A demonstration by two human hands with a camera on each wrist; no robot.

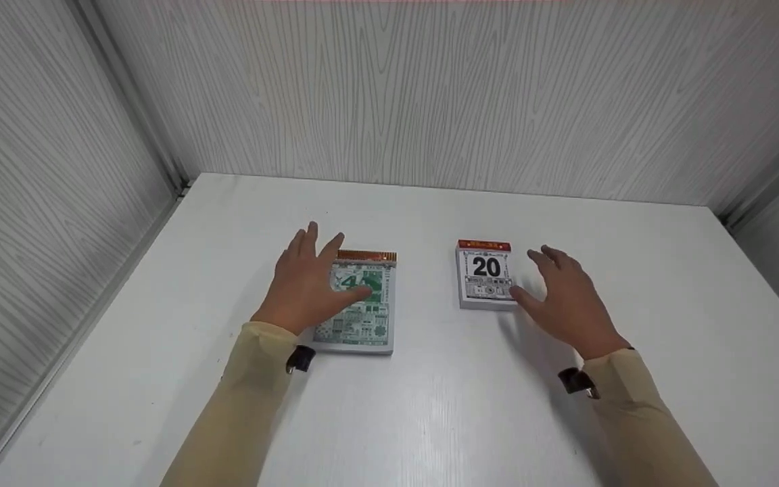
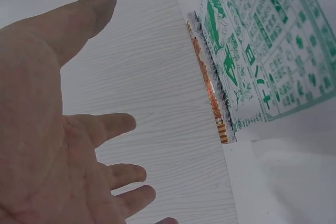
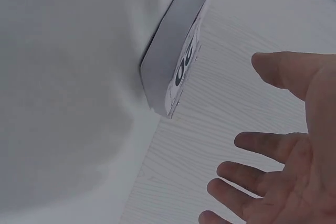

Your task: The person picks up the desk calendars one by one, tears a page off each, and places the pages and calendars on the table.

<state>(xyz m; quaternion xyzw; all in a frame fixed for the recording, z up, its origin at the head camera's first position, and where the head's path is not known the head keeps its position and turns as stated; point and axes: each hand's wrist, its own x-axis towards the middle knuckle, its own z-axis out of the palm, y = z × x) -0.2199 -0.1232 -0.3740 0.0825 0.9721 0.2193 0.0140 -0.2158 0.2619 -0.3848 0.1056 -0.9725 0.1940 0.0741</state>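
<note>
A larger tear-off calendar (image 1: 362, 318) with green print and an orange-gold top strip lies flat on the white table. My left hand (image 1: 305, 281) hovers over its left side, fingers spread, hiding part of the page. In the left wrist view that calendar (image 2: 262, 40) stands apart from the spread fingers. To the right lies a smaller tear-off calendar (image 1: 486, 274) with a red top strip and a black number 20. Beside its right edge is my right hand (image 1: 565, 297), thumb tip overlapping the lower right corner. The right wrist view shows a gap between the small calendar (image 3: 176, 51) and the fingers.
The white table (image 1: 430, 419) ends at a grey wood-grain back panel (image 1: 389, 95). Similar panels rise at the left (image 1: 38, 169) and right sides. Dark bands (image 1: 300, 358) sit at both wrists over beige sleeves (image 1: 227, 419).
</note>
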